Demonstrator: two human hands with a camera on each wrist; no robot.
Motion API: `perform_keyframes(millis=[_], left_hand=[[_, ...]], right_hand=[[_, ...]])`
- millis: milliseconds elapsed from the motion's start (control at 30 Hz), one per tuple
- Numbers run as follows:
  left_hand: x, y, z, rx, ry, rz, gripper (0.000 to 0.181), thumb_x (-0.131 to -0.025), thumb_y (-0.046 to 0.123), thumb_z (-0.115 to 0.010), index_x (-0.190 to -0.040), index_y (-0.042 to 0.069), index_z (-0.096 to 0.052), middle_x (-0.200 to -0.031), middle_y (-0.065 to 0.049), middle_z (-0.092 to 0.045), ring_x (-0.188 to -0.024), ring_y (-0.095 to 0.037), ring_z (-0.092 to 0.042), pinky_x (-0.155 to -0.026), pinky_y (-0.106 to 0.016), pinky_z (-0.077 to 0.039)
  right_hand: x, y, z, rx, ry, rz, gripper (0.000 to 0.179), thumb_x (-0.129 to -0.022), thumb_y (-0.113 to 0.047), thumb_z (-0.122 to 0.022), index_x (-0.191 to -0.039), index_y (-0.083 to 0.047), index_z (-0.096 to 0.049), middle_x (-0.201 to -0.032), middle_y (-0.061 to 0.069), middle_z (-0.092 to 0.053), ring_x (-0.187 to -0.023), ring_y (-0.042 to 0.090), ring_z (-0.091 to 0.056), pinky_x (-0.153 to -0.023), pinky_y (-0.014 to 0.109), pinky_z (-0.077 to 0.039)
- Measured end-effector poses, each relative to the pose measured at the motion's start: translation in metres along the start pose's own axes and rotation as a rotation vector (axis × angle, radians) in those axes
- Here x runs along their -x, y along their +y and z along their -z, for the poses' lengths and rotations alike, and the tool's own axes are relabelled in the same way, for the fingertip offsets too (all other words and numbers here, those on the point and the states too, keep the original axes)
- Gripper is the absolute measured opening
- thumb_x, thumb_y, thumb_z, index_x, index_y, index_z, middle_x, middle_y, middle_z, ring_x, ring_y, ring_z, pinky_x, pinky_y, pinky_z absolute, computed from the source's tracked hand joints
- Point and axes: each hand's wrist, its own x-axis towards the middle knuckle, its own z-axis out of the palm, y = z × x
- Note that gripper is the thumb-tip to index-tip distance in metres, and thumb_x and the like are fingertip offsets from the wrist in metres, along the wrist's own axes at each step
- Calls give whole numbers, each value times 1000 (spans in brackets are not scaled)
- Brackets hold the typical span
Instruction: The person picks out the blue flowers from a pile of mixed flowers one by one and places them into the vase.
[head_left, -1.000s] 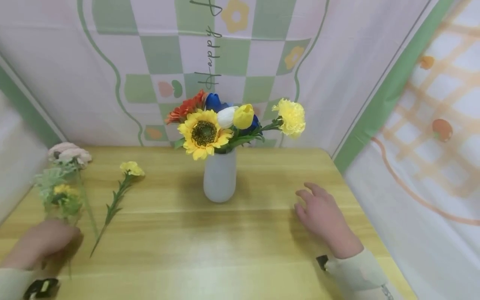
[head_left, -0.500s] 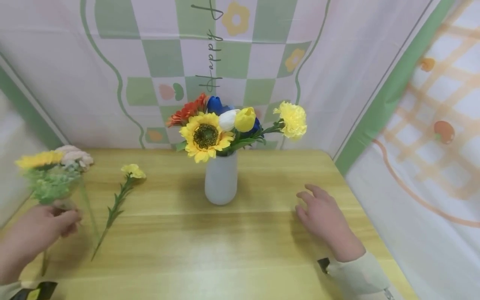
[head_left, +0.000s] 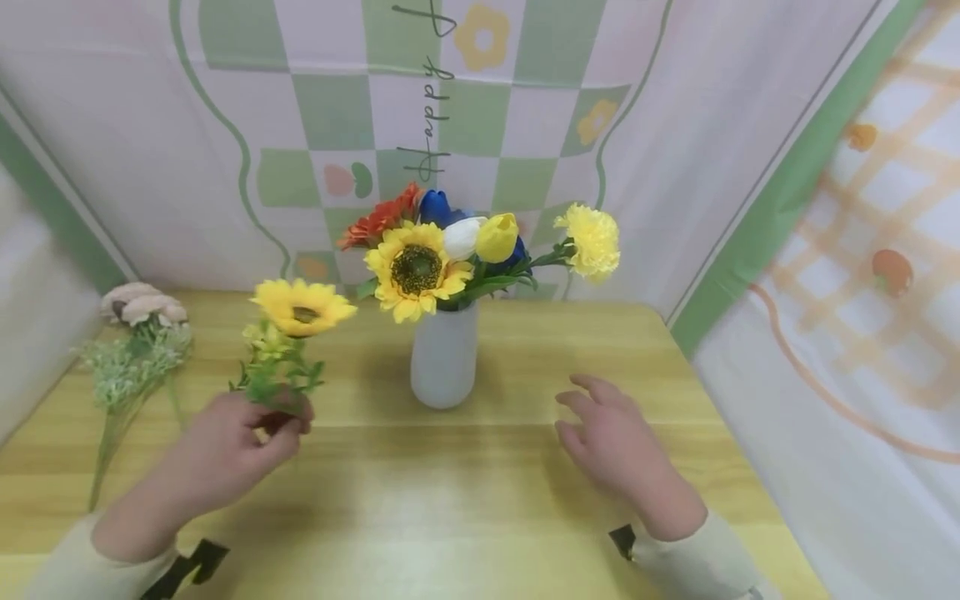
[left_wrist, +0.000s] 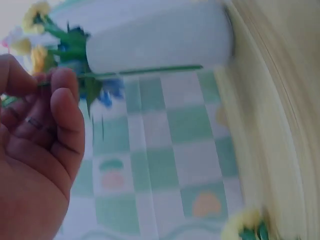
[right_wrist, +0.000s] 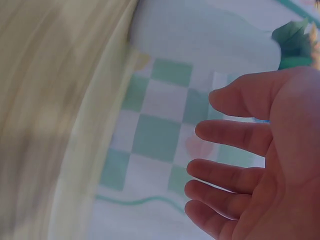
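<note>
My left hand (head_left: 243, 450) pinches the thin green stem (left_wrist: 145, 71) of a sunflower (head_left: 303, 308) between thumb and fingers, with the bloom up. It is left of a white vase (head_left: 444, 358), apart from it. The vase stands upright and holds a sunflower (head_left: 417, 268), red and blue flowers, a white tulip (head_left: 463, 238), a yellow tulip (head_left: 497, 237) and a yellow carnation (head_left: 591, 242) leaning right. My right hand (head_left: 615, 446) is right of the vase, holding nothing; its fingers (right_wrist: 230, 177) are spread and relaxed.
At the left of the wooden table (head_left: 420, 517) lie a pink flower (head_left: 142, 304) and a pale green sprig (head_left: 131, 367). A small yellow flower (head_left: 266, 340) lies partly hidden behind my left hand. A checked cloth (head_left: 330, 112) hangs behind the table.
My left hand has lifted the sunflower from the pile at the left and carried it rightward toward the vase. My right hand has shifted slightly left.
</note>
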Motion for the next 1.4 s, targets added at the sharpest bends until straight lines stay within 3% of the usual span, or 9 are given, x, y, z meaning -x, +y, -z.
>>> perform_keyframes(millis=[100, 367, 533, 733, 800, 967, 1033, 1167, 1400], left_hand=[[-11, 7, -17, 89, -36, -133, 30, -81, -8, -66, -93, 20, -67, -82, 17, -61, -68, -2, -57, -55, -23, -52], [-37, 27, -62, 179, -138, -294, 20, -86, -3, -64, -98, 14, -68, -78, 13, -54, -61, 3, -42, -47, -16, -43], [-45, 39, -84, 241, -171, -303, 20, -86, -2, -62, -93, 16, -66, -76, 12, -53, -62, 2, -42, -50, -13, -43], [-49, 47, -95, 221, -113, -254, 17, -87, -1, -65, -89, 16, -67, -76, 12, -53, -63, 0, -48, -53, -14, -45], [-51, 49, -96, 234, -106, -226, 15, -88, 0, -66, -89, 15, -68, -77, 13, -54, -64, 0, -49, -53, -16, -47], [-54, 53, -98, 270, -88, -177, 14, -88, 1, -68, -90, 14, -70, -75, 14, -54, -62, -1, -48, -49, -18, -46], [-55, 54, -99, 286, -84, -166, 13, -90, 1, -68, -92, 13, -71, -76, 14, -55, -62, -2, -49, -49, -19, -46], [-55, 57, -98, 305, -98, -126, 10, -92, 4, -69, -95, 12, -73, -78, 13, -56, -62, -3, -49, -49, -20, -47], [-55, 59, -98, 328, -121, -90, 10, -93, 4, -69, -99, 11, -73, -78, 13, -56, -61, -7, -51, -49, -21, -48]], right_hand=[[0, -11, 0, -20, -9, 48, 33, -91, -17, -65, -118, 0, -67, -135, 26, -54, -124, 46, -49, -105, 61, -37], [-2, -46, 6, -222, -62, 200, 33, -92, -23, -68, -121, -8, -68, -136, 11, -57, -124, 32, -53, -104, 51, -43], [-1, -66, 14, -473, -21, 350, 35, -95, -24, -67, -127, -11, -65, -133, 1, -61, -119, 21, -58, -98, 42, -49], [-5, -83, 25, -679, 60, 433, 36, -93, -15, -69, -128, -12, -61, -126, 2, -64, -113, 20, -61, -95, 37, -50], [-5, -86, 27, -710, 77, 414, 34, -92, -14, -70, -125, -12, -61, -101, -4, -68, -87, 7, -64, -78, 25, -55], [-8, -90, 25, -802, 27, 238, 20, -94, -15, -70, -114, -17, -65, -91, -12, -65, -80, 2, -62, -69, 24, -56], [-12, -91, 24, -865, -31, 115, 12, -95, -18, -70, -107, -17, -68, -104, -8, -68, -97, 15, -65, -84, 37, -56], [-16, -91, 21, -951, -73, -41, 8, -96, -23, -69, -98, -16, -70, -90, -7, -71, -84, 17, -68, -77, 36, -58], [-19, -92, 20, -1011, 58, -27, 7, -96, -15, -68, -90, -17, -72, -85, -4, -71, -74, 20, -65, -64, 34, -57]])
